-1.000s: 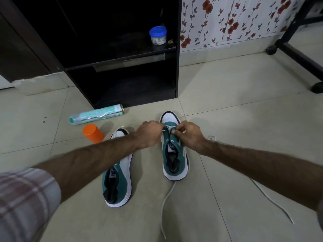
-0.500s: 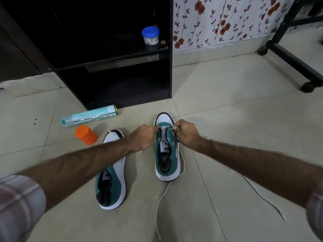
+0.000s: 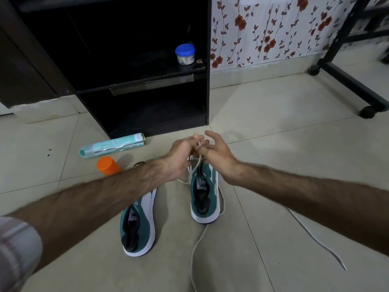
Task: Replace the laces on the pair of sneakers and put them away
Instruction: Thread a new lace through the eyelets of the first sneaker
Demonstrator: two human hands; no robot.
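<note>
Both hands pinch white lace (image 3: pixel 197 165); blue-lidded jar (image 3: pixel 185 54) holds something pale.

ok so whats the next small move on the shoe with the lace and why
Probably draw the white lace up through the eyelets until snug. Both the left hand and right hand meet on it above the right sneaker, and slack trails across the floor behind the heel.
</note>
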